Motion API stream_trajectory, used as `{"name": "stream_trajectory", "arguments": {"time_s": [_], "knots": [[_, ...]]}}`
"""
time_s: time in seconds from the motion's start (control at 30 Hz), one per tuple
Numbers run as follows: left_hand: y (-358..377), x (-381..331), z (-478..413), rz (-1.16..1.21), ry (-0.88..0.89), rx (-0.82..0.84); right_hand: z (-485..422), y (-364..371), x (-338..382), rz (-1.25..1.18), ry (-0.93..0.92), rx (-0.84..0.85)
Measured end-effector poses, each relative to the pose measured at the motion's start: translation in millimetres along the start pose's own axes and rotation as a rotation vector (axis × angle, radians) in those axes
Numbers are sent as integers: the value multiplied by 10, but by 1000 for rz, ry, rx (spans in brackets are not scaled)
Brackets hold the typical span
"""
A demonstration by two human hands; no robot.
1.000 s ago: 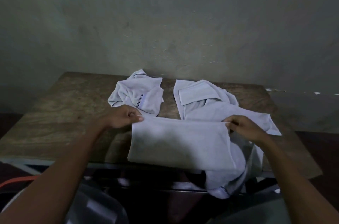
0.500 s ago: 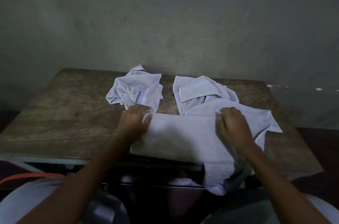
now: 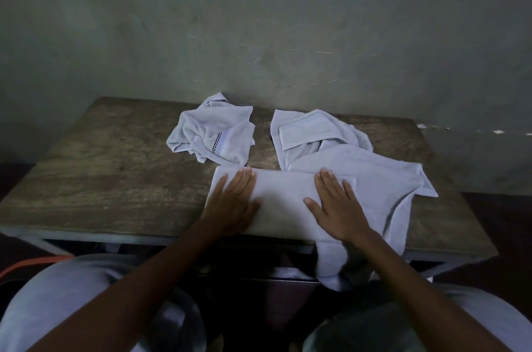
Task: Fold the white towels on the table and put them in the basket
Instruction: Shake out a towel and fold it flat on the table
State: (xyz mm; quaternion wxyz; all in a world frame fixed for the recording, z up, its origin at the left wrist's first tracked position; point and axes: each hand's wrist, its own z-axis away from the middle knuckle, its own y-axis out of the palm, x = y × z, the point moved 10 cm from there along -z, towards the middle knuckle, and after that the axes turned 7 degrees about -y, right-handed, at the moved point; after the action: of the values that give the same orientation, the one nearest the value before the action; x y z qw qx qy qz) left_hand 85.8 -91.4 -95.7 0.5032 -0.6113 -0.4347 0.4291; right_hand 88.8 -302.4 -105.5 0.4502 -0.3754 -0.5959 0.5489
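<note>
A folded white towel (image 3: pixel 283 202) lies at the near edge of the wooden table (image 3: pixel 115 179). My left hand (image 3: pixel 233 202) presses flat on its left part with straight fingers. My right hand (image 3: pixel 338 207) presses flat on its right part, fingers spread. Under the folded towel's right end lies a larger loose white towel (image 3: pixel 383 179), and part of it hangs over the table's front edge. A crumpled white towel (image 3: pixel 213 132) with a small checkered strip sits at the back middle. No basket is in view.
A grey wall (image 3: pixel 259 20) rises directly behind the table. An orange cord (image 3: pixel 31 264) runs at the lower left, below the table's edge. My knees in light trousers fill the bottom corners.
Both hands let go of the towel's far edge and now lie flat on top of it. The towel is folded narrower, with its fold at the table's near edge.
</note>
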Motion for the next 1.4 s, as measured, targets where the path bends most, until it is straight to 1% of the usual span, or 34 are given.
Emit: {"name": "stream_trajectory", "arguments": {"time_s": [0.23, 0.3, 0.37, 0.4, 0.43, 0.47, 0.53, 0.6, 0.67, 0.77, 0.83, 0.93, 1.0, 1.1, 1.17, 1.23, 1.3, 1.4], "knots": [[-2, 365, 89, 63, -102, -26, 126, -63, -329, 20, 74, 2], [-118, 383, 78, 62, -107, -109, 169, -123, -463, 51, 98, -14], [-353, 249, 62, 84, -73, -252, 201, -254, -613, 57, 103, -90], [-468, 120, 51, 112, -47, -311, 203, -331, -696, 28, 111, -129], [-549, -44, 31, 162, -17, -327, 195, -399, -784, -16, 126, -157], [-584, -246, 6, 228, 23, -305, 174, -458, -866, -53, 140, -176], [-601, -694, -15, 352, 97, -204, 95, -578, -977, -77, 147, -205], [-571, -1125, -5, 421, 157, -110, -3, -628, -1035, -95, 137, -179], [-492, -1485, 8, 408, 225, -38, -84, -563, -1061, -96, 136, -66], [-333, -1817, 0, 347, 313, 38, -153, -404, -1048, -49, 130, 86], [-225, -1919, -21, 327, 330, 96, -181, -364, -1044, -38, 122, 101], [-148, -1981, -60, 307, 349, 110, -191, -371, -1051, -66, 118, 79], [-107, -1997, -67, 288, 359, 92, -170, -382, -1054, -113, 126, 63], [-83, -2047, -41, 238, 377, 18, -141, -426, -1028, -196, 146, 20], [-93, -2064, -33, 271, 377, -17, -135, -455, -1004, -274, 156, -8], [-167, -2063, -26, 344, 363, -52, -128, -463, -998, -376, 173, -10], [-286, -2028, -29, 444, 321, -78, -116, -463, -1007, -546, 209, -1], [-524, -1898, -40, 631, 243, -129, -115, -590, -993, -800, 237, -74]]}}
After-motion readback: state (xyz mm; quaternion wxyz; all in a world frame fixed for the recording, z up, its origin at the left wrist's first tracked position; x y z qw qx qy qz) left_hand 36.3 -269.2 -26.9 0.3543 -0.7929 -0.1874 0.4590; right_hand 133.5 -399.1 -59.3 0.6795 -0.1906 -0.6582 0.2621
